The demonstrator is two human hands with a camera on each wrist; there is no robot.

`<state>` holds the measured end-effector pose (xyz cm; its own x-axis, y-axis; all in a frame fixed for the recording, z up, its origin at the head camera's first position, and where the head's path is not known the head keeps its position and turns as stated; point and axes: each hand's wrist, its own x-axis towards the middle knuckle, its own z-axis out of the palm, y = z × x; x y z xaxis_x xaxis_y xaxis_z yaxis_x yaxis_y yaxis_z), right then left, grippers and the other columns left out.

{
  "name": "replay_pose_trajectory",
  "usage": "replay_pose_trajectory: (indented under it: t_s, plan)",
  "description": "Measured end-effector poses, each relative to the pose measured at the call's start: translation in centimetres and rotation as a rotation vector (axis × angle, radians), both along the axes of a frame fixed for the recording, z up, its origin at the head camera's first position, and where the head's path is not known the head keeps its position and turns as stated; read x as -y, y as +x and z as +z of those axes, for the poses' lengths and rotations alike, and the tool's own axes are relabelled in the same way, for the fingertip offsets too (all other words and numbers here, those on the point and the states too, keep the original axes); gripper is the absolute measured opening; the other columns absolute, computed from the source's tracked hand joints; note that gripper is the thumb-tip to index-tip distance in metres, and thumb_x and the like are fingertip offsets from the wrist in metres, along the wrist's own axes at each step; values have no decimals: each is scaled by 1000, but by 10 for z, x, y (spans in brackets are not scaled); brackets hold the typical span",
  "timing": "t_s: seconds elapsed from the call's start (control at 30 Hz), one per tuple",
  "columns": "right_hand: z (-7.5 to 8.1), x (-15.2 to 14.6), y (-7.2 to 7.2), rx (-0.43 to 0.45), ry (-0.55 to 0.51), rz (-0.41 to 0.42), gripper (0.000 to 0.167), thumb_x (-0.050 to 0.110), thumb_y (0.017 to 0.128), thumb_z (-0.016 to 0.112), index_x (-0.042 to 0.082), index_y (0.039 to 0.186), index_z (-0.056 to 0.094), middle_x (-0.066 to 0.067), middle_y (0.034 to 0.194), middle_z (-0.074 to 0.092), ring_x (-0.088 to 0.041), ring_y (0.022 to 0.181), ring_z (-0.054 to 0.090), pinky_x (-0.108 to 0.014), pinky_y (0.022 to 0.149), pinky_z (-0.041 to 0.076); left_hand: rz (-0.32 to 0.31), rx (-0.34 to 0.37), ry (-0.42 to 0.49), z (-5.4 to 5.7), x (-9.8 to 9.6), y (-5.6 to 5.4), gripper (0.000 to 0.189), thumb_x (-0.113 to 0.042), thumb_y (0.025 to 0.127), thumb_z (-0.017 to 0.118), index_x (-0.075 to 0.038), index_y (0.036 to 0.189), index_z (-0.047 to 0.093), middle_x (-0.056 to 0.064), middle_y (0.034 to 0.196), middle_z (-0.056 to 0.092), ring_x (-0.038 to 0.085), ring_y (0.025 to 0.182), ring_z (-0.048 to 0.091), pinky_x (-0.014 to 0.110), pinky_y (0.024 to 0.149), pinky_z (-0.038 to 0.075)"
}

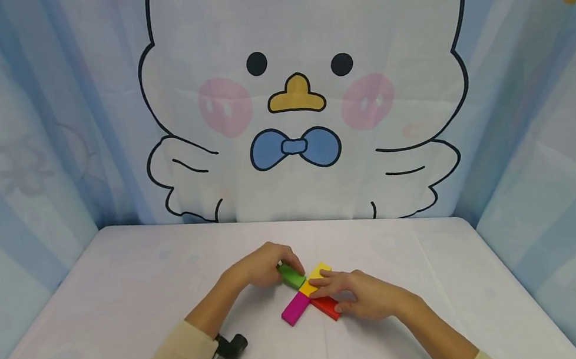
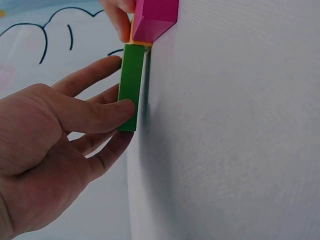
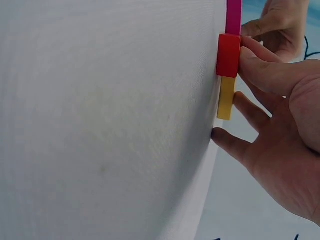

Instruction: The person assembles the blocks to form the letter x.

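Four-armed on the table, a green block [image 1: 291, 276], a yellow block [image 1: 322, 268], a red block [image 1: 326, 308] and a magenta block [image 1: 295, 308] meet near the middle. My left hand [image 1: 267, 263] pinches the green block; in the left wrist view its thumb lies on the side of that block [image 2: 131, 75], with the fingers behind. Spread fingers of my right hand [image 1: 365, 295] rest on the yellow block, while its thumb touches the red block. In the right wrist view, the red block [image 3: 228, 55] stands before the yellow block [image 3: 226, 100].
A white table [image 1: 119, 293] carries the blocks. Behind it hangs a curtain [image 1: 300, 196] printed with a cartoon bird, and more curtain flanks both sides. A black wrist camera mount [image 1: 230, 347] sits at the left sleeve.
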<state>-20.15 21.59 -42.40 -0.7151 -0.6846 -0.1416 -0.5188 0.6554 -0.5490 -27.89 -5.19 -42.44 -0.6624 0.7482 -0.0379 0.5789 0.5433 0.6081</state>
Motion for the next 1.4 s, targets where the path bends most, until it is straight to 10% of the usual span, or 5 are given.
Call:
replay_pose_trajectory:
  t_s: [1.4]
  plan:
    - [3,2,2,10,1,-15,56,3,98,68,35,143,65,10,160,49,-26,158,31,-64,121,33,-13,-43,-21,-3,-1,5,34,9,89,71,-15,110,81,-1,113,72,19,111,65,38,103,56]
